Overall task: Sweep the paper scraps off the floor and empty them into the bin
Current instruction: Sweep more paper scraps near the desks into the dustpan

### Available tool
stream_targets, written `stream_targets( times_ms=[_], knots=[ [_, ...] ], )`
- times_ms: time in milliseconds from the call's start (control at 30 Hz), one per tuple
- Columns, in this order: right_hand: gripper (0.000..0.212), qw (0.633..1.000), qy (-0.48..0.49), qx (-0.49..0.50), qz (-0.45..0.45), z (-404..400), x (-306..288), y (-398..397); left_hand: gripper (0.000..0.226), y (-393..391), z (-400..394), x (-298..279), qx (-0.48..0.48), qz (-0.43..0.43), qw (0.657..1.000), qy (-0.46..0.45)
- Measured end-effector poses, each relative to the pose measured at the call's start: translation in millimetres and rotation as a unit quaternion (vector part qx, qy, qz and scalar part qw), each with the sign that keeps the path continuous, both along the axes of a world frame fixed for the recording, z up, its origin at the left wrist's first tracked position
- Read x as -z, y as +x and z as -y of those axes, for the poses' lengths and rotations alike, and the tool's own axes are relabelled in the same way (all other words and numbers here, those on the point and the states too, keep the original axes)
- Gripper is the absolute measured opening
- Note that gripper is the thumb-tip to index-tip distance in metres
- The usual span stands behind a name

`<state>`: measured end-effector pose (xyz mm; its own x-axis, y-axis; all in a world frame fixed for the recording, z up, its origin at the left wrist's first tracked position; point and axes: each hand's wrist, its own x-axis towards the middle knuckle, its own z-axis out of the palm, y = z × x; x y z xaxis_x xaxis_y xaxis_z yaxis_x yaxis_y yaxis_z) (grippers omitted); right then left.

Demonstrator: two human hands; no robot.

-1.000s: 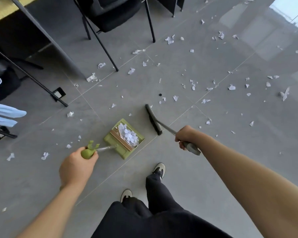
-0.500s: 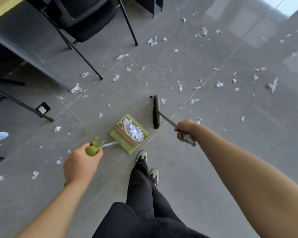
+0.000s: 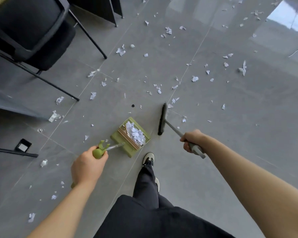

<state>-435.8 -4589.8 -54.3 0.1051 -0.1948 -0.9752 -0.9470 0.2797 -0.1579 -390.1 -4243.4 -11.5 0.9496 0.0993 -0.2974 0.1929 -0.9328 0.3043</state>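
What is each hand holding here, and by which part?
The left hand grips the green dustpan by the top end of its long handle. The right hand grips the broom near the upper end of its grey handle.

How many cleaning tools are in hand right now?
2: the green dustpan, scraps inside, in the left hand; the broom in the right hand.
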Motion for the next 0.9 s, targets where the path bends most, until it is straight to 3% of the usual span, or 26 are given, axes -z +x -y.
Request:
stream_targets(
  times_ms=[267,433,567,667,900],
  knots=[
    [0.017,0.977,-0.017,-0.212,0.031,13,-20,38,0.019,43,11,-1,0.039,-0.003,0.999,0.009],
    [0.018,0.958,-0.003,-0.286,0.035,-6,-19,84,0.018,59,5,-2,0.023,-0.004,1.000,0.016],
    [0.026,0.961,0.012,-0.276,0.019,-21,-9,116,0.015,67,-4,-2,0.016,-0.006,1.000,0.023],
    [0.007,0.969,0.028,-0.245,0.001,-24,-6,136,0.015,71,-9,0,0.002,-0.011,1.000,0.026],
    [0.008,0.995,0.053,-0.084,-0.026,16,4,131,0.015,85,-5,-2,0.010,-0.030,0.999,0.033]
  ],
)
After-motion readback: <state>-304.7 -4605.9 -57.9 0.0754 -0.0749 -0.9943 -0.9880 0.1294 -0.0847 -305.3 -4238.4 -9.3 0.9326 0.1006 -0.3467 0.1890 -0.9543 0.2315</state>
